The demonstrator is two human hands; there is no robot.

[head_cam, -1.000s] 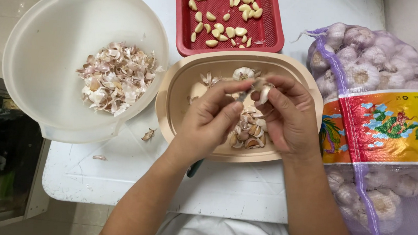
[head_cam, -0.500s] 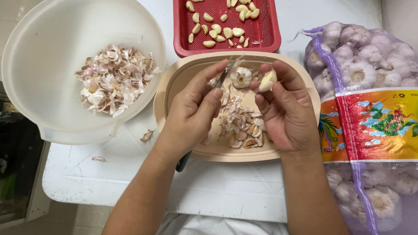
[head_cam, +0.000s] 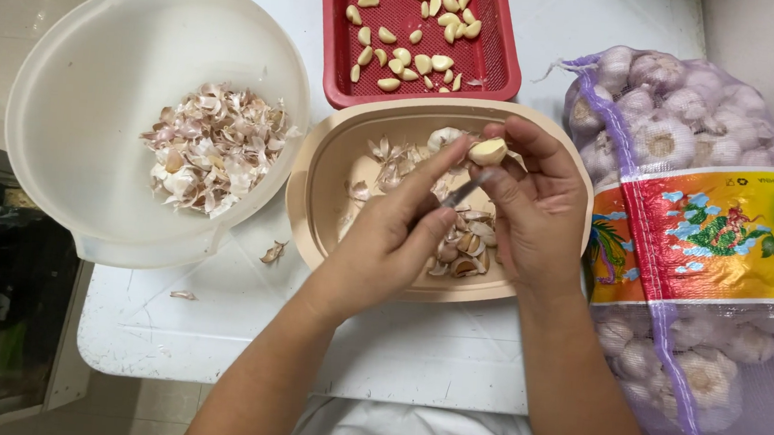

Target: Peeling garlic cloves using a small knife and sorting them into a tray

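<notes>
Right hand (head_cam: 540,207): fingers pinch a garlic clove (head_cam: 488,151) at their tips.
Left hand (head_cam: 395,237): fingers closed on a small knife (head_cam: 464,192), blade tip just under the clove.
Tan oval dish (head_cam: 316,184): directly beneath both hands, holding skins and unpeeled cloves.
Red tray (head_cam: 500,65): beyond the fingers, peeled cloves inside.
White bowl (head_cam: 77,64): left of the fingers, garlic skins inside.
Mesh sack of garlic bulbs (head_cam: 688,131): right of the fingers, on the worktop (head_cam: 213,323).

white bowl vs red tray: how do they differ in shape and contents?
The white bowl is round and deep; the red tray is rectangular and shallow with a mesh floor. The white bowl holds a heap of papery garlic skins; the red tray holds smooth peeled cloves, spread out singly. The white bowl hangs past the table's left edge; the red tray lies at the far side. Both are plastic and rest on the white table.
</notes>
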